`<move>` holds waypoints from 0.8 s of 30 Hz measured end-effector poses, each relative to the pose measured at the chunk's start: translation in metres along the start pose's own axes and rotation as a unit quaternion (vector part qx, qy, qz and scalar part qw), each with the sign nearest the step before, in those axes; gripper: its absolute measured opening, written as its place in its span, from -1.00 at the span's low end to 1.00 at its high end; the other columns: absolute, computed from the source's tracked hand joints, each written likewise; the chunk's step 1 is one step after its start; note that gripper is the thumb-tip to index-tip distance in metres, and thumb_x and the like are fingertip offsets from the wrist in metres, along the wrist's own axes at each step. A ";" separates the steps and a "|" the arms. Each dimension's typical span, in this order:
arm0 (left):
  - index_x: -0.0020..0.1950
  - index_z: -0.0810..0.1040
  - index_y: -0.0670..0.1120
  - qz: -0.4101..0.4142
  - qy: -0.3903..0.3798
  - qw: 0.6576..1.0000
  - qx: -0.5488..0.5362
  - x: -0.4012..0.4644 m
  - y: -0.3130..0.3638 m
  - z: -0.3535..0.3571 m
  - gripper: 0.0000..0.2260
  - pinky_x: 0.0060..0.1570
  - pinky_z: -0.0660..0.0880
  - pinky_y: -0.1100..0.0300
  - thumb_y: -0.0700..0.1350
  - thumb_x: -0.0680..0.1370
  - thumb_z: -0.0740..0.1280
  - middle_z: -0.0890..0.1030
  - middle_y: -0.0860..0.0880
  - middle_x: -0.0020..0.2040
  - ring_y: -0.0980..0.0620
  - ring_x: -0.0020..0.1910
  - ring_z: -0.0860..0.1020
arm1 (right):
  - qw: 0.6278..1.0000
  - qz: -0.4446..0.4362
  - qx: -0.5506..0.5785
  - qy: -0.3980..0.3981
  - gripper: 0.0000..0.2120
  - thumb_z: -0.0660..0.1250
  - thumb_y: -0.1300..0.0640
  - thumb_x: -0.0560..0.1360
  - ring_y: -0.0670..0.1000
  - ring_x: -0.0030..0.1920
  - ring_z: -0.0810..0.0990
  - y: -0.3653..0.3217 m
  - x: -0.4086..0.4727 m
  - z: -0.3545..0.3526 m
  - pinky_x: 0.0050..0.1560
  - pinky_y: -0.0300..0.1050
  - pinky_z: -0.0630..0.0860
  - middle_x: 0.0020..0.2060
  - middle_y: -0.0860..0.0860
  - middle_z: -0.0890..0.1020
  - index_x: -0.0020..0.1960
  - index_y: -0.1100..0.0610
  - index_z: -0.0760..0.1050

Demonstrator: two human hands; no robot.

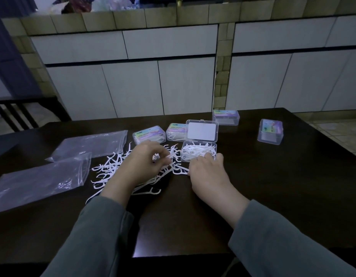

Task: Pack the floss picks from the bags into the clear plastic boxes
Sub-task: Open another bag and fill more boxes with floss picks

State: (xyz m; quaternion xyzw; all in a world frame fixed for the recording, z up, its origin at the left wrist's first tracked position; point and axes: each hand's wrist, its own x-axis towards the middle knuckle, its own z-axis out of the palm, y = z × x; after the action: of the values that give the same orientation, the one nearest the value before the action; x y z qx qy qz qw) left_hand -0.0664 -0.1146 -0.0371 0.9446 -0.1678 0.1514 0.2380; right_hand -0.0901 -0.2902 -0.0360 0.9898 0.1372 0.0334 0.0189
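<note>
- Both hands work low over the dark table [273, 176]; left hand [141, 166] sits on the loose pile of floss picks [111, 170], fingers curled and seeming to pinch one or a few picks at the fingertips
- Right hand [209, 172] lies at the near edge of the open box [199, 153], fingers bent down toward the picks inside; whether it grips any, cannot tell
- Open box already holds a tangle of picks, lid [202, 131] standing up behind it
- Two closed boxes [149, 134] just behind the pile look filled; two more boxes [270, 131] stand well apart to the right, contents unclear
- Two flat plastic bags [41, 182] lie left of the pile, apparently emptied
- Handling, by judgement: picks very light, thin stiff plastic, hooked heads snag on one another, so a clump lifts as a tangle
- Best hold looks to be a pinch on the straight handles, several bunched parallel, not the thread ends
- Box light too; likely to slide if pushed
</note>
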 end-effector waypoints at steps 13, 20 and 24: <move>-0.16 0.66 -0.01 -0.025 0.190 0.966 -0.174 -0.004 0.005 -0.009 -0.97 -0.28 0.28 0.43 -0.10 0.48 0.44 0.57 0.23 -0.28 0.28 -0.27 0.44 | 0.983 -0.022 0.095 0.155 -0.78 0.19 0.06 0.63 0.03 0.19 0.37 0.020 0.006 -0.008 0.09 0.00 0.15 0.12 -0.05 0.59 0.21 -0.04 0.54; -0.10 0.67 0.03 -0.100 0.199 0.932 -0.285 0.008 0.015 -0.006 -0.95 -0.30 0.38 0.22 -0.02 0.49 0.43 0.48 0.26 -0.47 0.18 -0.42 0.30 | 0.970 0.006 0.114 0.215 -0.74 0.20 -0.08 0.61 -0.02 0.13 0.40 0.040 0.017 -0.014 0.09 -0.02 0.16 0.08 -0.11 0.57 0.22 -0.13 0.56; -0.10 0.67 -0.01 -0.125 0.182 0.916 -0.335 0.020 0.018 -0.004 -0.91 -0.29 0.37 0.21 -0.02 0.47 0.45 0.44 0.20 -0.47 0.17 -0.43 0.31 | 0.966 0.022 0.117 0.230 -0.75 0.22 -0.08 0.60 -0.03 0.12 0.41 0.055 0.029 -0.014 0.10 -0.01 0.17 0.07 -0.11 0.59 0.21 -0.14 0.58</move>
State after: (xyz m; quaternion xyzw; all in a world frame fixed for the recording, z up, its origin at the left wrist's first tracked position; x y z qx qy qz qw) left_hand -0.0562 -0.1325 -0.0189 0.7792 -0.0434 0.2248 0.5835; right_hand -0.0483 -0.3345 -0.0177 0.9536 0.1195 0.2442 -0.1295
